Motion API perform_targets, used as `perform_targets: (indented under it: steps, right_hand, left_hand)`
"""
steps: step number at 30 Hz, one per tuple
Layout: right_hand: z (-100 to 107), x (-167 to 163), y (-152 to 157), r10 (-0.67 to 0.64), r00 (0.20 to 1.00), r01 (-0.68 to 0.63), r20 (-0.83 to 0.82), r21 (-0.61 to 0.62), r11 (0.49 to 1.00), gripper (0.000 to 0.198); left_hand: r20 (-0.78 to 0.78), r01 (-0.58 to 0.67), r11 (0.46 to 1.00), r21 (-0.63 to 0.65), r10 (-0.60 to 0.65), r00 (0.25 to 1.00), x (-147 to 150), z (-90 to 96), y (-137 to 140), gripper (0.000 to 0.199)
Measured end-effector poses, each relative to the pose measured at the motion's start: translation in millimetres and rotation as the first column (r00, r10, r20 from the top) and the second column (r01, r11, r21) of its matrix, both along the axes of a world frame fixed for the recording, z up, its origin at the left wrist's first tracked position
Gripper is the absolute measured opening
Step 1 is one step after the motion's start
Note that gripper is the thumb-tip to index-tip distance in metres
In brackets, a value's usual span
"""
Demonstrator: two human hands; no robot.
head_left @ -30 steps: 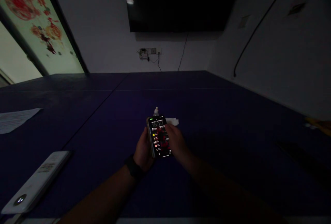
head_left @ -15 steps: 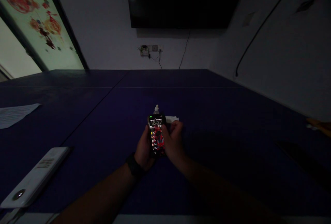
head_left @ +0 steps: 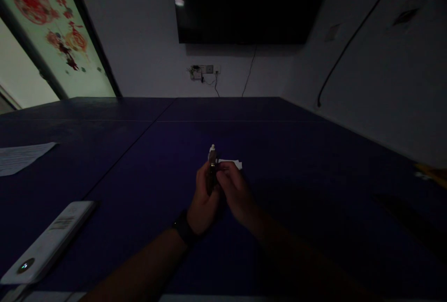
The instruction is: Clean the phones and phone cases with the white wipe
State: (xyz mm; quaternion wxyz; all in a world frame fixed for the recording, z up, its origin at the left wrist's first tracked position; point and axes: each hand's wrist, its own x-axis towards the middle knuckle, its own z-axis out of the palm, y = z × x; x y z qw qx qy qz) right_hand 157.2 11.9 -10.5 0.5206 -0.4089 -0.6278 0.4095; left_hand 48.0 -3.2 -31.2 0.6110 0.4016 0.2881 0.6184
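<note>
A smartphone (head_left: 212,174) stands edge-on between my two hands, its lit screen turned out of sight. My left hand (head_left: 204,204), with a dark watch on the wrist, is wrapped round the phone from the left and below. My right hand (head_left: 235,190) is at the phone's right side, its fingers bent and the fingertips against the phone or very near it; the dim light hides the exact contact. Just behind the phone shows the white tip of a small bottle (head_left: 213,147). A piece of white paper (head_left: 234,163) lies behind my right fingers.
The dark blue table (head_left: 157,153) stretches to the wall. At left lie a white power-bank-like device (head_left: 52,241) and a printed sheet (head_left: 24,157). A dark flat object (head_left: 394,206) and a yellow item (head_left: 433,174) are at right. A large screen (head_left: 251,4) hangs ahead.
The phone has turned from screen facing me to edge-on, and its display no longer shows. My right thumb has come off the screen. The view has tipped slightly upward.
</note>
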Motion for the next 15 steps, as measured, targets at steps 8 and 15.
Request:
perform_targets:
  steps: [8, 15]
  right_hand:
    - [-11, 5, 2, -0.105, 0.993, 0.107, -0.052, 0.026, 0.994, 0.026]
    - [-20, 25, 22, 0.109, 0.987, -0.111, -0.117, -0.015, 0.994, 0.035]
  left_hand:
    - [-0.308, -0.174, 0.932, 0.319, 0.275, 0.911, 3, -2.8, -6, 0.087]
    - [-0.227, -0.215, 0.959, 0.183, 0.254, 0.940, -14, -0.5, 2, 0.045]
